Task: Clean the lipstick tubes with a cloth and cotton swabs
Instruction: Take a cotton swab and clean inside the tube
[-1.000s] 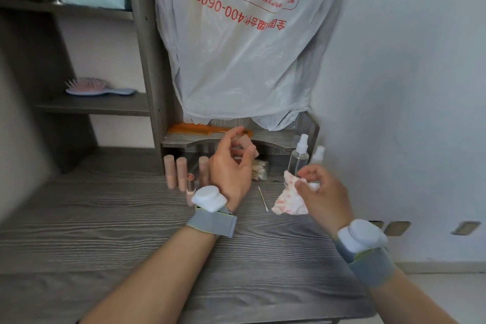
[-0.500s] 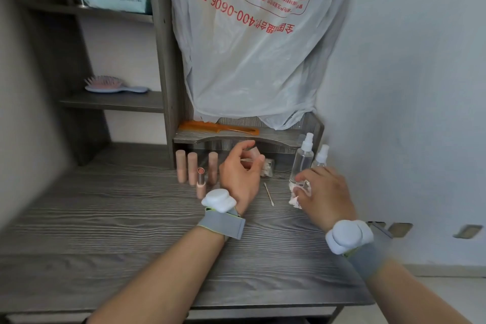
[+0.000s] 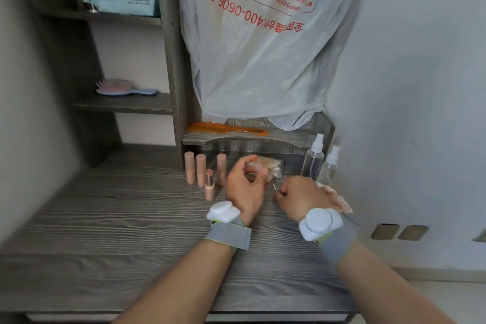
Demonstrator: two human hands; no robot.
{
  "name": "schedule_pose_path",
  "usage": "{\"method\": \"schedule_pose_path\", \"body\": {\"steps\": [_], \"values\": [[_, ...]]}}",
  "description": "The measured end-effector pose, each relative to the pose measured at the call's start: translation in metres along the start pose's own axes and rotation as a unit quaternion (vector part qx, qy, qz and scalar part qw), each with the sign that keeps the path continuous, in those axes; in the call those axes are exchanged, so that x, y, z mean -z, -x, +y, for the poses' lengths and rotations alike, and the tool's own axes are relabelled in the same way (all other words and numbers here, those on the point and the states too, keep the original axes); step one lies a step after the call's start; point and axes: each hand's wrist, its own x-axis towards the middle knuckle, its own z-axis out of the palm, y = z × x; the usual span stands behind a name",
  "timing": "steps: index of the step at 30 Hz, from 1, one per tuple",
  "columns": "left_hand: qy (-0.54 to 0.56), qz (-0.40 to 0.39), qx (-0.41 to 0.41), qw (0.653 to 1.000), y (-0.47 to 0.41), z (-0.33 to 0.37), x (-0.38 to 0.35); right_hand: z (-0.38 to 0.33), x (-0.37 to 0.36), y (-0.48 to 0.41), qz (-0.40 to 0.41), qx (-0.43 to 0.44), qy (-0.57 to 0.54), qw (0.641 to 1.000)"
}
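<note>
Three capped pink lipstick tubes (image 3: 201, 169) stand in a row at the foot of the shelf unit. In front of them is an open lipstick (image 3: 209, 187) with its bullet showing. My left hand (image 3: 244, 189) is raised just right of them and pinches a small pink lipstick cap (image 3: 259, 169) between thumb and fingers. My right hand (image 3: 299, 197) rests on the desk with its fingers closed on a cotton swab (image 3: 274, 188), whose tip pokes out to the left. The stained white cloth (image 3: 339, 201) lies on the desk behind my right hand, partly hidden.
A pack of cotton swabs (image 3: 274, 166) lies under the low shelf. Two clear spray bottles (image 3: 313, 159) stand at the right by the wall. An orange comb (image 3: 228, 129) lies on the low shelf, a hairbrush (image 3: 123, 87) on the left shelf. A plastic bag (image 3: 263, 55) hangs above.
My right hand set the cloth down by the bottles, moved left and closed on the cotton swab that lay on the desk. My left hand lowered slightly, cap still in it.
</note>
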Motion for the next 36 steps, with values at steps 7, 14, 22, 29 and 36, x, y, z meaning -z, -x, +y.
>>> {"method": "schedule_pose_path", "body": {"steps": [7,14,22,29,36], "values": [[0.051,-0.006,0.051,0.997,-0.001,0.003,0.002,0.004,-0.019,-0.010,0.029,0.010,0.024,0.999],[0.066,-0.009,0.062,0.996,-0.005,0.000,0.000,0.007,-0.017,-0.001,0.181,0.063,-0.027,0.981],[0.119,-0.011,0.094,0.988,-0.005,0.004,0.001,0.007,-0.025,0.003,0.217,0.111,-0.204,0.948],[0.180,0.003,0.112,0.977,-0.008,0.008,0.000,0.012,-0.027,0.002,0.267,0.127,-0.255,0.921],[0.213,0.014,0.115,0.970,-0.009,0.010,0.001,0.012,-0.027,0.003,0.236,0.085,-0.267,0.930]]}}
